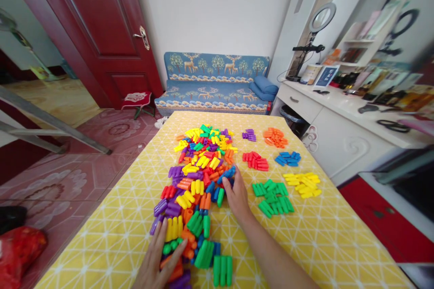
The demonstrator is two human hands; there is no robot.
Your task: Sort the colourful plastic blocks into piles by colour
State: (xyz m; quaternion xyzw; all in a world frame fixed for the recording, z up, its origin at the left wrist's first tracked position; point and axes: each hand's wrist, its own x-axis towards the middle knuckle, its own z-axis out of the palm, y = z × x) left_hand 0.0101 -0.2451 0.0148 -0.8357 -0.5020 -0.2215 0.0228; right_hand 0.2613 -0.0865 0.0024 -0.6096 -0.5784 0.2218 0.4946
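Observation:
My right hand point(237, 192) is closed around a blue plastic piece point(226, 174) at the right edge of a long mixed pile. That pile of ribbed, finger-shaped plastic building pieces point(203, 162) runs down the middle of the table in several colours. Low in the view, my left hand point(158, 257) lies with fingers spread at the near left end of the pile. Its fingers touch or nearly touch a yellow piece point(174, 228) and a green piece point(171, 246). A green piece point(223, 271) lies at the pile's near right.
Right of the pile, single-colour groups lie on the yellow tablecloth point(129, 230): purple point(249, 135), orange point(275, 137), red point(255, 161), blue point(288, 159), yellow point(303, 184) and green point(273, 198). A blue sofa point(217, 92) stands beyond the table, a white dresser point(356, 131) at right.

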